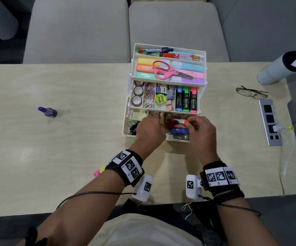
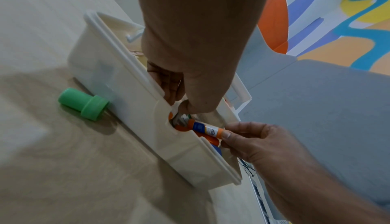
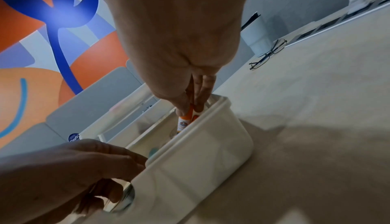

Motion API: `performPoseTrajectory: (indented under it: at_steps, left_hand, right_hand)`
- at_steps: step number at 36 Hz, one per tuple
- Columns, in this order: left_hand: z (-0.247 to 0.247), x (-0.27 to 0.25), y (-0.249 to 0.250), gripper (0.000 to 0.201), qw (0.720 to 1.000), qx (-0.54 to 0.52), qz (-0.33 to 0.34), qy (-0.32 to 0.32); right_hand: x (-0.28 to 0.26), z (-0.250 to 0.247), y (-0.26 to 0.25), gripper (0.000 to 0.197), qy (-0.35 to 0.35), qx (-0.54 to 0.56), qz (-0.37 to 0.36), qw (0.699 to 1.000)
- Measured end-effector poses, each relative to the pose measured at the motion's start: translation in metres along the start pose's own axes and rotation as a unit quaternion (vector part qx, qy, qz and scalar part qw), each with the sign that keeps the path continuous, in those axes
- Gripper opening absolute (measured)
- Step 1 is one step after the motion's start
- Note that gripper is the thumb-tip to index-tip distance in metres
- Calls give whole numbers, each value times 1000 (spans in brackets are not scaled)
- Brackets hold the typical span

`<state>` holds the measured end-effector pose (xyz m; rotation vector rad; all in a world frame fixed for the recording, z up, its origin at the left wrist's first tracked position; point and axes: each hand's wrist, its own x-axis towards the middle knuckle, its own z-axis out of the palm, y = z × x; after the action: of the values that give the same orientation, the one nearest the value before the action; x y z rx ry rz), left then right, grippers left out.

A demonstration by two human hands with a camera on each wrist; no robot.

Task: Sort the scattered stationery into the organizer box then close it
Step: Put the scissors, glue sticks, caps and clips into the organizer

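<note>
The white tiered organizer box (image 1: 125, 121) stands open mid-table, its upper trays full of highlighters, pink scissors, tape rolls and clips. My right hand (image 1: 189, 124) pinches the orange end of a glue stick (image 1: 180, 121) with a white and blue label, which lies across the bottom compartment. The left wrist view shows the glue stick (image 2: 207, 129) slanting over the box's front wall (image 2: 135, 94). My left hand (image 1: 154, 119) reaches into the same compartment. Its fingers (image 3: 118, 186) curl round a shiny clear round item (image 3: 125, 197) at the front notch.
A green-capped piece (image 2: 82, 106) lies on the table against the box front. A purple bottle (image 1: 48, 112) stands far left. Pink and yellow markers (image 1: 98, 172) peek out under my left wrist. Glasses (image 1: 252, 93), a grey tumbler (image 1: 282, 68) and a power strip (image 1: 270, 121) sit at the right.
</note>
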<state>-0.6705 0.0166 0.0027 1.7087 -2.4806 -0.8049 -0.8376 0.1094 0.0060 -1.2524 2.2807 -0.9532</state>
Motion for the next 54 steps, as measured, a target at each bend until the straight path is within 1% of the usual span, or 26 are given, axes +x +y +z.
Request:
performPoseTrajectory:
  at_steps: [6, 12, 19, 25, 29, 33, 36, 39, 40, 42, 44, 47, 49, 52, 54]
  left_hand:
    - [1, 0, 1, 29, 1000, -18, -8, -18]
    - [5, 1, -2, 26, 999, -34, -6, -41]
    - [6, 0, -5, 26, 999, -41, 10, -34]
    - [3, -1, -8, 24, 998, -54, 17, -34]
    - [-4, -4, -15, 20, 995, -79, 43, -43]
    - [-27, -16, -33, 14, 985, -123, 110, -53]
    - [-48, -33, -59, 25, 975, -152, 150, -54]
    - [-65, -52, -95, 26, 971, -170, 168, -23]
    - [-71, -58, -109, 25, 971, -171, 164, -10]
    - [-79, -71, -137, 25, 976, -168, 139, 8]
    - [-85, -83, -166, 26, 981, -158, 108, 10]
    - [-86, -99, -204, 32, 987, -148, 63, -5]
    - [-88, -110, -222, 38, 989, -139, 51, -25]
    - [-89, -125, -242, 50, 989, -105, 61, -84]
    - [-86, -133, -252, 59, 986, -70, 86, -124]
  right_hand:
    - [-5, 7, -4, 12, 9, -29, -3, 1000]
    - [0, 17, -12, 11, 0, -96, -3, 995]
    - [3, 21, -23, 6, 31, -163, 17, 986]
    - [2, 22, -22, 8, 26, -189, 12, 981]
    - [1, 19, -23, 10, 23, -197, 1, 980]
    - [-7, 12, -28, 8, 30, -163, -4, 986]
    - [-24, 10, -40, 4, 27, -112, -26, 993]
    - [-45, 20, -64, 6, -12, -56, -55, 997]
    - [-52, 26, -72, 8, -33, -35, -68, 996]
    - [-67, 39, -87, 13, -80, -5, -105, 991]
    - [-80, 56, -99, 16, -132, 9, -140, 981]
    - [-97, 83, -110, 27, -211, -4, -151, 966]
    - [-106, 100, -115, 35, -256, -34, -151, 954]
    - [-115, 119, -121, 40, -301, -77, -163, 936]
    - [-119, 126, -125, 35, -296, -108, -166, 935]
